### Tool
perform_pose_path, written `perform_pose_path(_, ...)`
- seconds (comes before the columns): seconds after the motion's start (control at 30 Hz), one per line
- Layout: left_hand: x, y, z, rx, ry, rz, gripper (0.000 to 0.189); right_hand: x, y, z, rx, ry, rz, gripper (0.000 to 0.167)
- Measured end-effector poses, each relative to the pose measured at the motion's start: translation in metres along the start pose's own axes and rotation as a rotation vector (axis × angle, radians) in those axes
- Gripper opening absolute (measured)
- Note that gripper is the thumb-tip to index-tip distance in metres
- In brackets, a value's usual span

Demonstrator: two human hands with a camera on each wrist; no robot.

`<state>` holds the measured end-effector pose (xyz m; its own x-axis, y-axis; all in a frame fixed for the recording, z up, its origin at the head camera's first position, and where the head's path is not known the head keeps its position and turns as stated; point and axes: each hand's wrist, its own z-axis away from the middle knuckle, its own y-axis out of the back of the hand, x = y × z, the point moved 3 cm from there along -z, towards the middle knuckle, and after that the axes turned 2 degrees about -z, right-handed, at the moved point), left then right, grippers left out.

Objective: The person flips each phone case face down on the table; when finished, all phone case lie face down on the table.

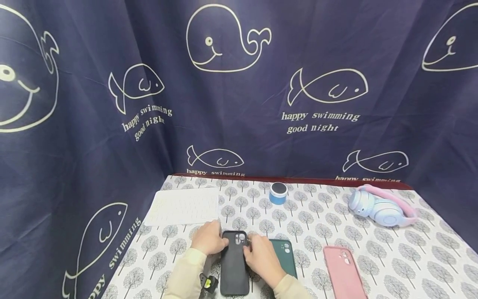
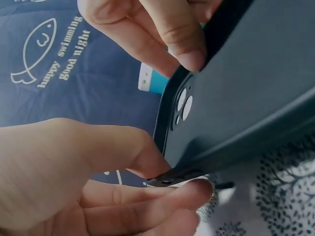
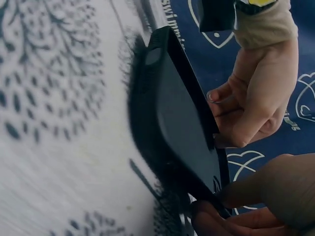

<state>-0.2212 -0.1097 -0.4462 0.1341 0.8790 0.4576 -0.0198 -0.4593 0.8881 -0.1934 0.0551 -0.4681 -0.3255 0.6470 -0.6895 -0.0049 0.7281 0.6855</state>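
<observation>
A black phone case [image 1: 234, 270] lies in front of me, its raised rim facing up and its camera cutout at the far right corner. My left hand [image 1: 210, 238] pinches the case's left edge near the far end, thumb on the rim and fingers beneath, as the left wrist view shows. On the opposite edge, my right hand [image 1: 263, 256] pinches the rim close to the camera cutout [image 2: 184, 105]. Whether the case touches the cloth all along is hard to tell. A dark green phone case [image 1: 284, 258] is partly hidden behind my right hand.
To the right lies a pink phone case [image 1: 344, 272]. White-and-pink headphones [image 1: 386, 214] rest at the far right. A small blue speaker [image 1: 278, 197] stands at the back, and a white keyboard [image 1: 183, 206] lies back left. A dark blue curtain [image 1: 239, 104] hangs behind the tree-patterned tablecloth.
</observation>
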Motion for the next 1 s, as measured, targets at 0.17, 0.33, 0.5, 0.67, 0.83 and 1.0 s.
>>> perform_pose_path(0.17,0.004,0.006,0.001,0.014,-0.014,0.032,0.023,0.003,0.003,-0.003,0.014,-0.006,-0.011,0.016)
perform_pose_path(0.33,0.007,0.015,0.001,0.028,-0.021,0.039,0.024,0.004,0.004,-0.004,0.032,0.003,-0.033,0.023)
perform_pose_path(0.5,0.012,0.022,0.002,0.04,-0.034,0.071,0.03,0.004,0.0,-0.005,0.041,0.008,-0.079,0.022)
perform_pose_path(0.67,0.017,0.026,0.004,0.057,-0.068,0.065,0.033,0.007,-0.008,-0.005,0.039,-0.006,-0.082,0.022)
perform_pose_path(0.83,0.021,0.027,0.007,0.062,-0.081,0.061,0.035,0.008,-0.016,-0.003,0.018,-0.007,-0.084,0.023)
perform_pose_path(1.0,0.027,0.026,0.01,0.081,-0.095,0.055,0.035,0.007,-0.019,-0.001,0.021,0.011,-0.067,0.02)
